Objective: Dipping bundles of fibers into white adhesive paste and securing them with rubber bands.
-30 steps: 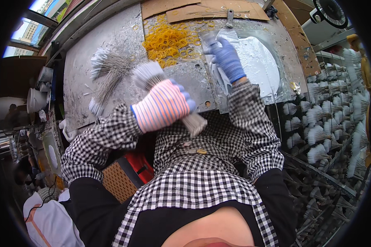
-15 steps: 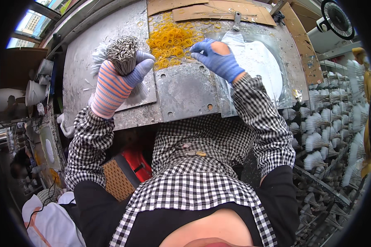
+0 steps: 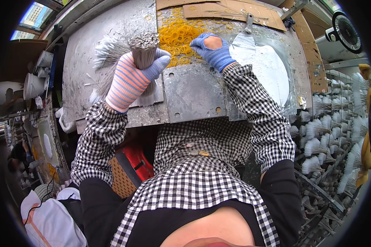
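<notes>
My left hand (image 3: 127, 84), in a striped pink and blue knit glove, is closed around an upright bundle of thin grey wire-like stems (image 3: 144, 49). Their packed ends point up, and pale stems spread out below the hand. My right hand (image 3: 212, 52), in a blue glove that leaves a patch of skin bare on the back, is at the right edge of a heap of yellow rubber bands (image 3: 179, 37). Its fingertips are pinched together; whatever is between them is too small to make out. More white-tipped stems (image 3: 109, 51) lie on the table left of the bundle.
A grey metal plate (image 3: 196, 92) with corner holes lies before me. To the right, a scraper (image 3: 245, 39) rests by a round white powdery or pasty patch (image 3: 270, 74). Cardboard (image 3: 235, 14) lies along the back. Racks of white tufts (image 3: 317, 144) stand at right, near a fan (image 3: 343, 33).
The bundle in my left hand now stands more upright, its packed ends tipped less toward me. My right hand's fingers have closed from apart to a pinch beside the rubber bands. The view has shifted slightly.
</notes>
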Demonstrator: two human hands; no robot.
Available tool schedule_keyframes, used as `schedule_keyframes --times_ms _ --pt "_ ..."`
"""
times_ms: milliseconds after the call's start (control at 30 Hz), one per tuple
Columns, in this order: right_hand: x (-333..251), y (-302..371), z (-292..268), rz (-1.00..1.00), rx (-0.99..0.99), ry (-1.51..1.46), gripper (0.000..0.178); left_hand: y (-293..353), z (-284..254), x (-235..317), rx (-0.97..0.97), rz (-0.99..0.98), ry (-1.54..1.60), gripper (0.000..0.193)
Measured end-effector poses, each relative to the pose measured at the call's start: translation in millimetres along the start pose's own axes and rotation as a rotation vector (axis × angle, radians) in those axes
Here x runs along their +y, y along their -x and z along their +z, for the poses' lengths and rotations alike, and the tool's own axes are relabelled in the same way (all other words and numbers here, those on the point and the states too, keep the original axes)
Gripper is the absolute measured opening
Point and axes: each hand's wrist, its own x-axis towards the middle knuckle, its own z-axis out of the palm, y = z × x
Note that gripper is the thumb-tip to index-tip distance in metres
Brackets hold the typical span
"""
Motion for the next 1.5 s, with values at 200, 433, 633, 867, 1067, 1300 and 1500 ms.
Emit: schedule_keyframes --times_ms 200,433,633,867,1067,1300,1500 --pt "-89 3 -92 0.179 0.190 -0.410 0.016 -29 22 -19 -0.079 0.032 -0.074 0.031" --pt "-94 42 -122 0.323 -0.042 -1.687 0.023 -37 24 -15 -0.120 0.018 0.006 0.018" --pt "-108 61 -148 0.372 -0.140 -1.433 0.035 -17 42 1 -0.249 0.020 0.008 0.026" --pt "-139 45 -143 -0.076 0.189 -0.408 0.093 -17 68 -32 -0.559 0.280 -0.717 0.018" --pt "-56 66 -120 0.846 0.009 -1.458 0.076 9 72 -3 -0.412 0.770 -0.891 0.014" --pt "-133 49 -170 -0.167 -0.102 -0.571 0.060 15 76 -23 -0.588 0.265 0.070 0.025" --pt "-47 73 -120 0.844 -0.132 -1.599 0.050 27 83 12 -0.579 0.464 -0.487 0.027"
